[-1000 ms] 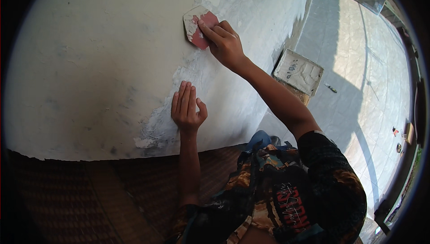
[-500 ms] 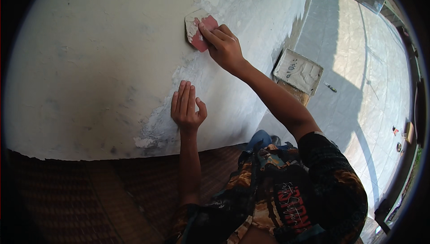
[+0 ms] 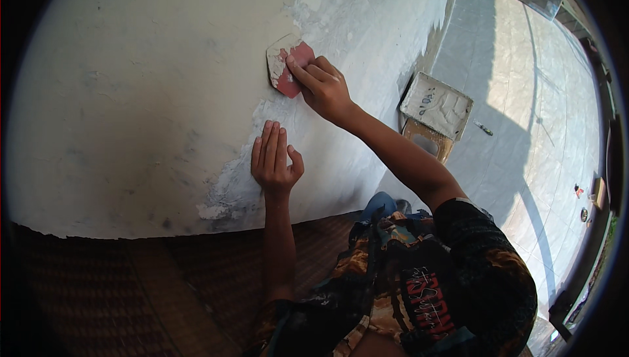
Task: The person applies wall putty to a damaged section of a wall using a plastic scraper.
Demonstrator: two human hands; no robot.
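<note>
My right hand [image 3: 326, 89] is closed on a red putty scraper [image 3: 300, 55], its flat blade smeared with off-white filler along the left side. The scraper lies against a pale wall [image 3: 151, 81], and my forefinger is stretched over it. Below and a little left, my left hand [image 3: 275, 160] rests flat on the wall with its fingers extended and thumb apart, holding nothing. A rough band of whitish filler [image 3: 229, 183] runs along the wall beside the left hand and up to the right past the scraper.
A shallow tray [image 3: 411, 116] of off-white filler stands to the right, on a brownish box-like support [image 3: 429, 142]. Pale sheeting or tiled floor [image 3: 478, 49] stretches beyond, with a small tube-like item [image 3: 483, 127] on it. Dark woven matting [image 3: 85, 285] lies below the wall.
My right hand has moved the scraper down and slightly left along the wall. My left hand has barely moved. More of the support under the tray now shows.
</note>
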